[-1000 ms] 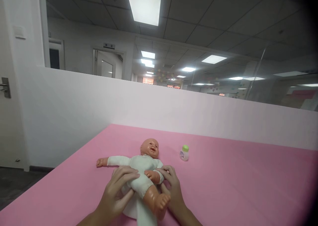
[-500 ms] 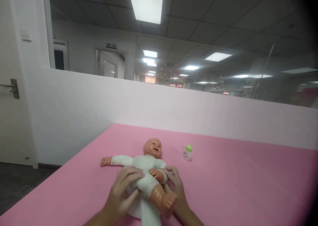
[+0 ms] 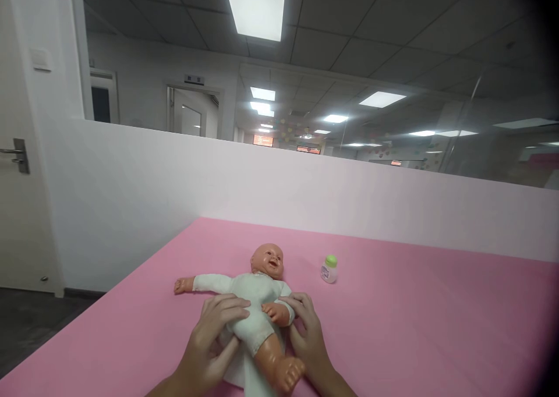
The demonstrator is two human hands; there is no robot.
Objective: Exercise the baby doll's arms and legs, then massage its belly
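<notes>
A baby doll with a pale mint cloth body lies on its back on a pink surface, head away from me. Its bare leg points toward me; the other leg is hidden. My left hand grips the doll's hip, fingers over the belly and thumb lower down. On the opposite side, my right hand holds the doll at its bent arm, fingertips on the sleeve. Under the hips a whitish cloth spreads toward me, partly covered by the doll and my left hand.
A small clear bottle with a green cap stands right of the doll on the pink surface. A low white wall with glass above borders the far side. At the left is a door with a metal handle.
The doll's bare leg and hips have shifted slightly left and toward me. Both hands keep their places on the doll. The bottle stays where it was.
</notes>
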